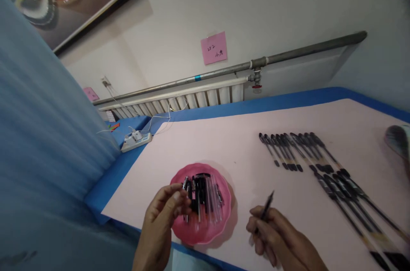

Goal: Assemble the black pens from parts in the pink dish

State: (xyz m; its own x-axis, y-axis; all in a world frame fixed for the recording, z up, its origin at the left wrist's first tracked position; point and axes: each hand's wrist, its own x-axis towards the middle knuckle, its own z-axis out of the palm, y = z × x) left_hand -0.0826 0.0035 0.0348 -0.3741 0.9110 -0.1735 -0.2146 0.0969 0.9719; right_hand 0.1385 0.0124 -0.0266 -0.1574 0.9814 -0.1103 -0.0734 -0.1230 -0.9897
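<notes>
My right hand (272,232) is closed around a dark pen (266,208), its narrow point tilted up and away from me. A small pale bit shows beneath those fingers, too blurred to name. Over the left rim of a pink scalloped plate (228,202), my left hand (163,215) has its thumb and fingertips drawn together; whatever is between them, if anything, cannot be made out. Black pen caps (201,190), clear pen barrels (214,202) and small shiny pieces lie in the plate.
A row of black pens (286,147) lies on the pink sheet (243,143) at the right, with more pens (349,202) nearer me. A power strip (137,142) sits at the table's left edge, beside a blue curtain (48,134). Behind are a radiator (205,98) and pipe.
</notes>
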